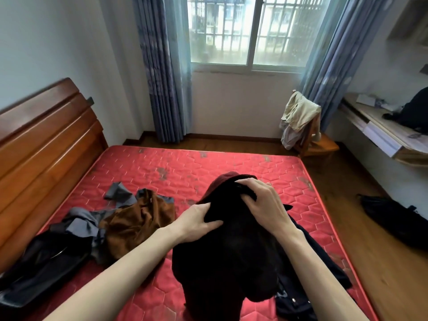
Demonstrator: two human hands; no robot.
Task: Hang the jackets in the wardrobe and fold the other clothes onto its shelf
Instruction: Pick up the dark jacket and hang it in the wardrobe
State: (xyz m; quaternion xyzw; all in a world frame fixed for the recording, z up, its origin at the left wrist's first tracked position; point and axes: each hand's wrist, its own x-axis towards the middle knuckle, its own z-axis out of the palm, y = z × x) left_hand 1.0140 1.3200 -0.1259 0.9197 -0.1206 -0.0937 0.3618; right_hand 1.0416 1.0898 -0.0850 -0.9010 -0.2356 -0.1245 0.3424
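A dark maroon garment (227, 258) hangs in front of me over the red mattress (231, 165). My left hand (196, 224) grips its upper left fold, thumb pinching the cloth. My right hand (261, 202) grips its top edge with curled fingers. A brown velvet garment (136, 221) lies on the mattress to the left, beside grey cloth (81, 222) and a black leather-like jacket (41, 262). A dark navy garment (308, 274) lies under and right of the held one. The wardrobe is not in view.
A wooden headboard (46, 140) runs along the left. A chair (317, 144) draped with beige clothes (298, 114) stands by the window curtain. A desk (379, 133) with a dark bag is at the right wall. A black bag (393, 218) lies on the wooden floor.
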